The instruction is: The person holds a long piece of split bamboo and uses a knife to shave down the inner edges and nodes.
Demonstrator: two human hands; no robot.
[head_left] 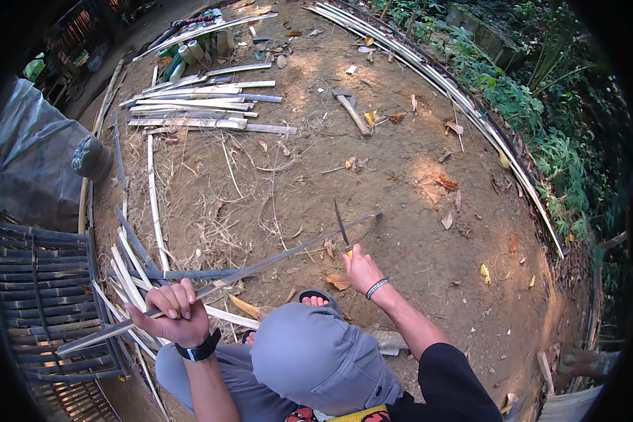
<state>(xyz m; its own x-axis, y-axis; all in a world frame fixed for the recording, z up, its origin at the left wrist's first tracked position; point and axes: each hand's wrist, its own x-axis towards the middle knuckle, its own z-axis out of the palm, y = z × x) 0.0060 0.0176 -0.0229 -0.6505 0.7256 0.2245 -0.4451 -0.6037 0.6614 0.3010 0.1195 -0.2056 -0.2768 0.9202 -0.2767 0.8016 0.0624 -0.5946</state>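
Note:
A long, thin bamboo strip [283, 256] slants across the lower middle, from the slatted bamboo rack up to the right. My left hand [174, 318], with a dark band at the wrist, is closed around it toward its near end. My right hand [363, 271] grips a knife by its yellowish handle. The narrow dark blade [340, 222] points away from me and crosses the strip near its far end. Whether blade and strip touch, I cannot tell. Below my right hand, a sandalled foot [319, 299] rests on the soil.
Split bamboo strips [197, 107] lie piled at the far left, with cut bamboo tubes [185, 55] behind. A hatchet [354, 114] lies beyond my hands. The slatted bamboo rack [46, 295] stands at left, below grey plastic sheeting [39, 141]. Long strips [464, 105] edge the greenery at right.

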